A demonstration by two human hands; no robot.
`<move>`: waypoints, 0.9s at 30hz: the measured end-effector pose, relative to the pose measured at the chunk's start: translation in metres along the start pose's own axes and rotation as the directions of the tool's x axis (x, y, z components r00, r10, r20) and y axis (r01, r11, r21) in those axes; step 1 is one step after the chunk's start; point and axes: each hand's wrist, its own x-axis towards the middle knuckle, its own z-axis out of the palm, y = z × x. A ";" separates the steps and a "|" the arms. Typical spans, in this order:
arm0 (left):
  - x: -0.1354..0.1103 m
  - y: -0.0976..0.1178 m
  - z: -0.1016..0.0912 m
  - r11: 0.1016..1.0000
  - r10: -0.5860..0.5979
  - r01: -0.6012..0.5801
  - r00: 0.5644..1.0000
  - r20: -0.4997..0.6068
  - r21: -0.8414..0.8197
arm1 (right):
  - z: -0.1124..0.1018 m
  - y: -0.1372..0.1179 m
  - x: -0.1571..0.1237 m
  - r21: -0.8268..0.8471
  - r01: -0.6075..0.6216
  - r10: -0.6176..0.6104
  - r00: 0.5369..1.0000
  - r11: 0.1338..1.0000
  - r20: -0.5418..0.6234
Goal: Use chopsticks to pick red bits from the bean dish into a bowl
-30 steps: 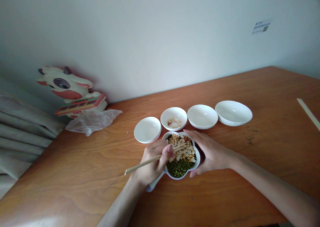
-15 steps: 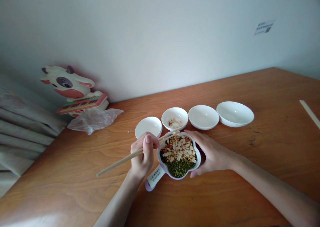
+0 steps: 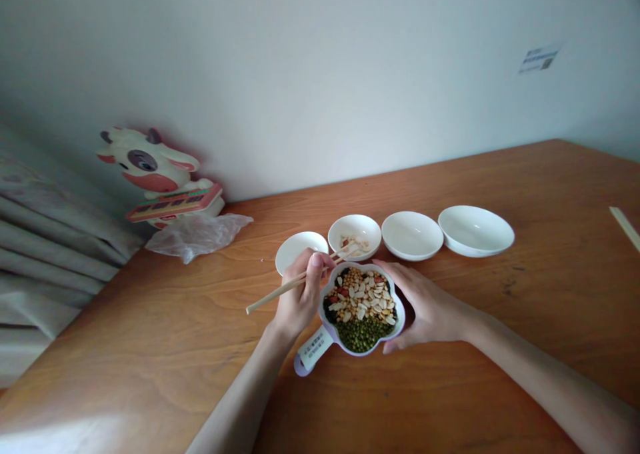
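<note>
My left hand (image 3: 299,297) is closed around a pair of wooden chopsticks (image 3: 280,289). Their tips reach into the second small white bowl (image 3: 355,235), which holds a few pale seeds. My right hand (image 3: 425,304) cups the right side of a flower-shaped bowl (image 3: 361,307) with a short handle. That bowl is filled with mixed beans and seeds: green ones at the front, pale and yellow ones behind.
An empty white bowl (image 3: 299,249) stands left of the seeded one; two more empty bowls (image 3: 412,235) (image 3: 475,230) stand to its right on the wooden table (image 3: 150,347). A cow toy (image 3: 160,177) and plastic bag (image 3: 197,234) sit by the wall. A chopstick wrapper (image 3: 625,227) lies far right.
My left hand lifted the chopsticks out of the flower-shaped bowl and swung their tips over to the second white bowl. My right hand stayed on the bowl.
</note>
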 end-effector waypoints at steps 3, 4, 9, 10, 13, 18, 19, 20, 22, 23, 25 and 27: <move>-0.004 0.004 -0.003 0.998 0.052 -0.053 0.998 0.040 0.024 | -0.001 -0.002 0.001 0.016 -0.008 0.008 1.000 1.000 0.007; -0.006 0.006 -0.003 0.997 0.073 -0.075 0.995 0.062 0.033 | -0.002 -0.002 0.001 0.021 -0.011 0.011 1.000 1.000 0.010; -0.014 0.012 -0.005 0.990 0.142 -0.139 0.971 0.191 -0.029 | -0.001 -0.002 -0.001 0.005 -0.014 0.014 1.000 1.000 0.005; -0.015 0.012 -0.005 0.989 0.145 -0.140 0.965 0.217 -0.037 | -0.001 -0.001 -0.001 0.001 -0.015 0.015 1.000 1.000 0.003; -0.017 0.013 -0.005 0.991 0.131 -0.129 0.948 0.290 -0.026 | -0.001 -0.001 -0.002 0.005 -0.018 0.018 1.000 1.000 -0.002; -0.014 0.015 -0.004 0.996 0.076 -0.085 0.924 0.376 0.007 | -0.001 -0.002 0.000 0.006 0.004 -0.004 1.000 1.000 -0.013; -0.014 0.015 -0.003 0.996 0.072 -0.084 0.922 0.380 0.015 | -0.001 -0.002 0.001 0.005 0.007 -0.007 1.000 1.000 -0.014; -0.013 0.016 -0.002 0.996 0.071 -0.086 0.921 0.383 0.022 | -0.001 -0.002 0.001 0.006 0.008 -0.008 1.000 1.000 -0.013; -0.012 0.017 -0.001 0.995 0.075 -0.094 0.918 0.388 0.030 | -0.001 -0.002 0.001 0.005 0.007 -0.007 1.000 1.000 -0.011; -0.011 0.018 0.000 0.995 0.079 -0.099 0.916 0.393 0.031 | -0.001 -0.002 0.001 0.004 0.006 -0.006 1.000 1.000 -0.010; -0.010 0.019 0.001 0.994 0.084 -0.105 0.912 0.402 0.032 | -0.001 -0.001 0.000 0.002 0.001 -0.001 1.000 1.000 -0.010; -0.010 0.020 0.002 0.994 0.082 -0.106 0.910 0.407 0.037 | -0.001 -0.001 -0.001 0.000 -0.007 0.007 1.000 1.000 -0.011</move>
